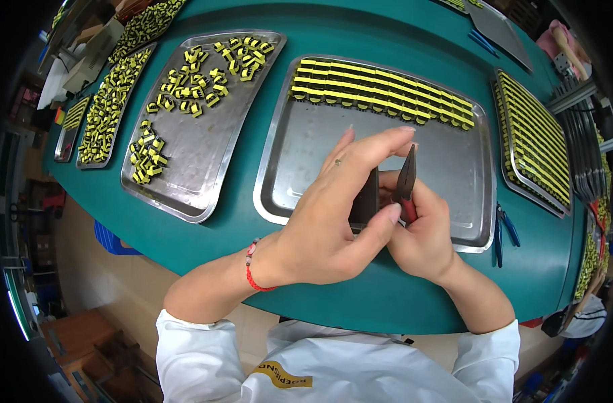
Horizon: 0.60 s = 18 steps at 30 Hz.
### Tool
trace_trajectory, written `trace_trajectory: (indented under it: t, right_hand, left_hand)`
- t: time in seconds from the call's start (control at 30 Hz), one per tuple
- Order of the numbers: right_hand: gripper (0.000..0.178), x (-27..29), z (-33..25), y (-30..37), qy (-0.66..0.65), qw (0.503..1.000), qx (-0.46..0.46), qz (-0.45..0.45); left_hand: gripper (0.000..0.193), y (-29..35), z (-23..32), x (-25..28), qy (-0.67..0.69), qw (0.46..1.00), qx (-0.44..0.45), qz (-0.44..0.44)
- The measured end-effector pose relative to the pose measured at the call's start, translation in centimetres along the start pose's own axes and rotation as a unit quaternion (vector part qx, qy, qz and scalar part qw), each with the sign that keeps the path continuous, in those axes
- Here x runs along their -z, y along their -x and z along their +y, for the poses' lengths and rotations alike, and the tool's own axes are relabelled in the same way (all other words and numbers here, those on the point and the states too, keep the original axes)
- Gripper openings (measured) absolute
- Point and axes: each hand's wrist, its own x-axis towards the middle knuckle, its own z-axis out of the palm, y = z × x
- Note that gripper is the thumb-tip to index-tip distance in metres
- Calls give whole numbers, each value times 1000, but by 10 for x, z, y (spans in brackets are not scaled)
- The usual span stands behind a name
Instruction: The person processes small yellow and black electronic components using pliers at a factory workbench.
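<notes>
Metal pliers (405, 183) clamped in R hand (424, 235); L hand (323, 225) rnd dk block (365, 201), grip unclear.

Bright light glares off a metal tray (197, 158) while the fisheye edges warp

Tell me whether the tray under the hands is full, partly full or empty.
Partly full: rows of yellow-and-black parts line the far side of the tray, while bare metal shows nearer.
</notes>
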Motion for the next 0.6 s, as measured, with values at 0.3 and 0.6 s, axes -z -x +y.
trace_trajectory:
  t: [0.3,0.6]
  right_hand:
    - [29,-2,0,-1,-46,999,-21,-3]
    - [31,-1,-2,-2,-33,999,8,-7]
  left_hand:
    - [49,4,-14,6,62,998,-13,-11]
    - [43,2,-4,-9,137,978,135,80]
